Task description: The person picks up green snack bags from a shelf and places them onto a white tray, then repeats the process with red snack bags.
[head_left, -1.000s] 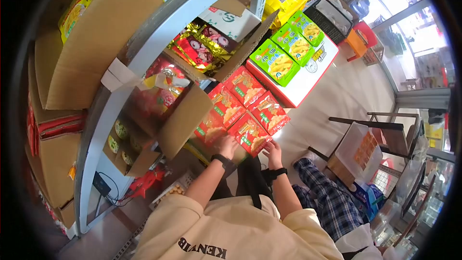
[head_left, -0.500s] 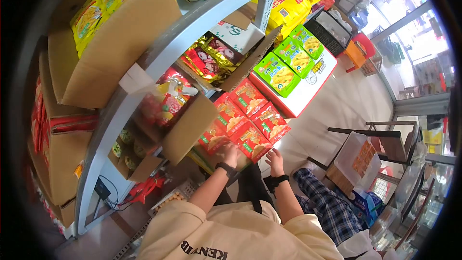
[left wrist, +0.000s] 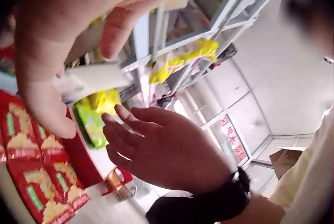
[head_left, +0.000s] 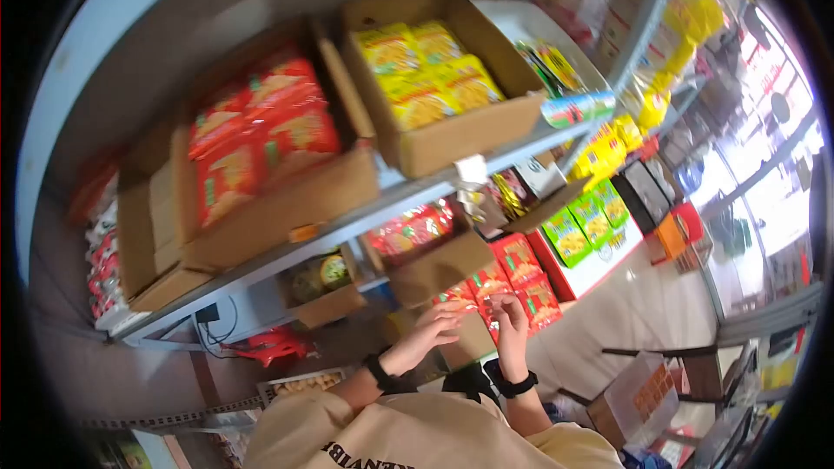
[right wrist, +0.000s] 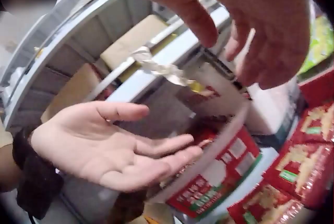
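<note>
My left hand (head_left: pixel 430 332) is raised beside the lower red snack packets (head_left: pixel 519 259), with loosely extended fingers and nothing in them. Its palm faces up in the right wrist view, where this left hand (right wrist: pixel 115 148) shows whole. My right hand (head_left: pixel 511 323) is a short way to its right, fingers slightly bent and holding nothing. In the left wrist view the right hand (left wrist: pixel 167 148) hangs in the air, apart from the packets. The red packets lie in rows, partly hidden behind both hands in the head view.
An upper shelf carries a carton of red packets (head_left: pixel 226 182) and a carton of yellow packets (head_left: pixel 434 78). Green packets (head_left: pixel 566 236) lie on a white-topped red box (head_left: pixel 599 269). An open carton flap (head_left: pixel 443 269) juts out left of the red packets. A chair (head_left: pixel 695 373) stands at right.
The head view has swung up and left, bringing the upper shelf cartons into sight. Both hands have lifted away from the red packets, which stay in their rows.
</note>
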The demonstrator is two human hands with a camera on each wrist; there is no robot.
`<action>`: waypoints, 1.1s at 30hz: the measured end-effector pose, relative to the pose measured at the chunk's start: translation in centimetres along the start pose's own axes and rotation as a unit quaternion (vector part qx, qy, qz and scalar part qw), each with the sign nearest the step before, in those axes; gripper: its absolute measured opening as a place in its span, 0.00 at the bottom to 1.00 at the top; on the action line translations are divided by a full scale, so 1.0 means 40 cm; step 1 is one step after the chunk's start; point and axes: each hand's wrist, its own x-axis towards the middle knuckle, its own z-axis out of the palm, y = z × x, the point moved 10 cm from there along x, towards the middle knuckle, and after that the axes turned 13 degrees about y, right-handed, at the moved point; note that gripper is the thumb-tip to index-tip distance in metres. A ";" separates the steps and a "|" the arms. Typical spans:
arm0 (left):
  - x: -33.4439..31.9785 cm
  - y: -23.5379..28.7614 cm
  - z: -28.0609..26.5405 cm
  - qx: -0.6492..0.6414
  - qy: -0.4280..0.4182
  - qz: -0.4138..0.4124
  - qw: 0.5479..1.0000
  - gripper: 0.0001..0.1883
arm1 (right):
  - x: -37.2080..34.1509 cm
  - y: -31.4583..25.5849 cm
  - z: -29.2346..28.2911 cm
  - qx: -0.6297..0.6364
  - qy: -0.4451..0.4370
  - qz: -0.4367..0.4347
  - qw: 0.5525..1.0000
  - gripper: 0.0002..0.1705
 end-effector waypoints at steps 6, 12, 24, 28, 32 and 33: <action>-0.352 0.419 -0.180 0.061 0.026 0.286 0.956 0.21 | -0.223 -0.418 0.378 -0.085 -0.145 -0.302 0.938 0.07; -0.602 0.725 -0.368 0.034 0.128 0.461 0.878 0.25 | -0.422 -0.691 0.627 -0.082 -0.172 -0.527 0.828 0.11; -0.341 0.958 -0.560 -0.176 0.085 0.225 0.954 0.18 | -0.148 -0.464 1.199 0.024 -0.353 0.203 0.913 0.17; -0.334 0.974 -0.590 -0.184 0.149 0.223 0.946 0.16 | -0.120 -0.421 1.244 0.052 -0.357 0.241 0.901 0.16; -0.288 0.987 -0.626 -0.183 0.157 0.218 0.946 0.20 | -0.123 -0.437 1.230 0.045 -0.285 0.217 0.932 0.14; -0.290 0.988 -0.633 -0.185 0.179 0.218 0.941 0.21 | -0.115 -0.432 1.252 0.073 -0.312 0.216 0.922 0.13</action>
